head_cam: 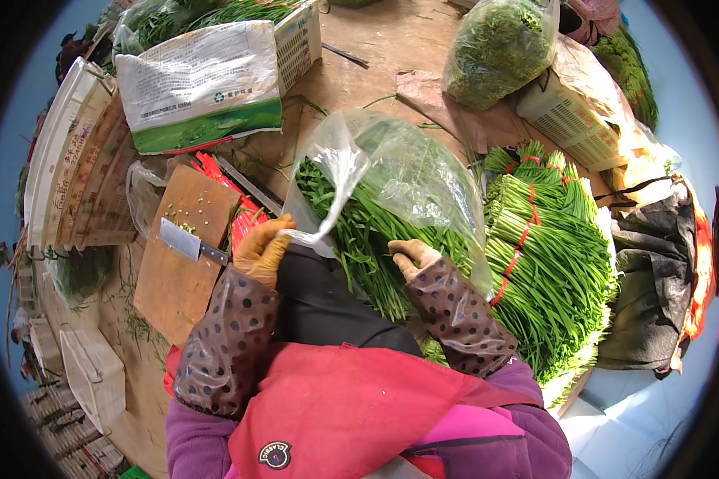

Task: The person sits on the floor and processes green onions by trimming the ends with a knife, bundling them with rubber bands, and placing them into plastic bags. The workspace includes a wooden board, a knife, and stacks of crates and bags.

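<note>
My left hand (260, 251), in an orange-tan glove, grips the twisted end of a clear plastic bag (416, 152). The twist stretches up and right as a white rope of film. Long garlic chives (365, 233) lie in the bag, their cut stems toward my lap. My right hand (416, 258), in a beige glove, is at the chives near the bag's lower edge, fingers curled; whether it holds anything cannot be seen. Close by my left forearm, a cleaver (183, 240) rests on a wooden board (171, 287) among chopped bits.
A large stack of chives (539, 257), bound with red ties, stands at right. Red strips (248, 218) lie beyond the board. White crates (78, 161) pile up at left. Another crate (296, 48) and a full bag of greens (503, 51) stand at the back.
</note>
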The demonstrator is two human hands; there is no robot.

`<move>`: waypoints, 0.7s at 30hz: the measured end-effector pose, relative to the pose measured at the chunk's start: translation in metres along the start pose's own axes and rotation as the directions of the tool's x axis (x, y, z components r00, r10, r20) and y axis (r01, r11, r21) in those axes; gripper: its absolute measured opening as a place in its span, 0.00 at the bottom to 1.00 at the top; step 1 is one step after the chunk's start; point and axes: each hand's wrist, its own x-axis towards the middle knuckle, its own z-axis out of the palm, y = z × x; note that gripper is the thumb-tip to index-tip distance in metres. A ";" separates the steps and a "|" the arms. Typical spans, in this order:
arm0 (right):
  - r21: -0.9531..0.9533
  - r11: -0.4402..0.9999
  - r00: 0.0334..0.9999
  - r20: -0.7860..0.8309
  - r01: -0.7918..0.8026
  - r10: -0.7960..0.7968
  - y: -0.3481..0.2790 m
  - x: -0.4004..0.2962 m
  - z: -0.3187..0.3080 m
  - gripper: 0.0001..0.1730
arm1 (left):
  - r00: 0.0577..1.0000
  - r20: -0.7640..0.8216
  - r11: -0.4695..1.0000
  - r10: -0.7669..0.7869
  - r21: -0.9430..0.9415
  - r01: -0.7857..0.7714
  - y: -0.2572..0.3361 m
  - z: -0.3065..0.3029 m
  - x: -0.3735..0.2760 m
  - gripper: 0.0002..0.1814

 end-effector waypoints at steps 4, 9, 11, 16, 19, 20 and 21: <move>-0.061 0.993 0.995 0.027 -0.097 0.099 0.000 -0.010 -0.005 0.16 | 0.983 -0.089 0.979 -0.158 -0.144 0.144 -0.016 -0.025 -0.003 0.07; -0.003 0.888 0.879 0.139 -0.461 0.456 0.056 -0.072 -0.013 0.19 | 0.991 -0.077 0.937 -0.106 -0.342 0.074 -0.016 -0.034 0.013 0.06; -0.089 0.805 0.737 0.353 -0.587 0.576 0.110 -0.095 0.014 0.32 | 0.993 -0.092 0.939 -0.072 -0.343 0.036 -0.012 -0.036 0.024 0.07; -0.447 0.623 0.583 0.242 -0.642 0.776 0.134 -0.098 0.072 0.51 | 0.995 -0.097 0.946 -0.033 -0.323 0.000 0.008 -0.047 0.045 0.08; -0.516 0.525 0.530 0.154 -0.677 0.834 0.121 -0.081 0.086 0.54 | 0.997 -0.065 0.952 -0.037 -0.306 0.015 0.004 -0.052 0.055 0.08; -0.523 0.510 0.522 0.139 -0.683 0.842 0.117 -0.074 0.090 0.54 | 0.993 -0.103 0.948 -0.053 -0.318 0.018 0.002 -0.052 0.055 0.08; -0.538 0.498 0.521 0.124 -0.680 0.845 0.113 -0.065 0.095 0.53 | 0.992 -0.116 0.951 -0.041 -0.309 0.003 0.002 -0.055 0.056 0.08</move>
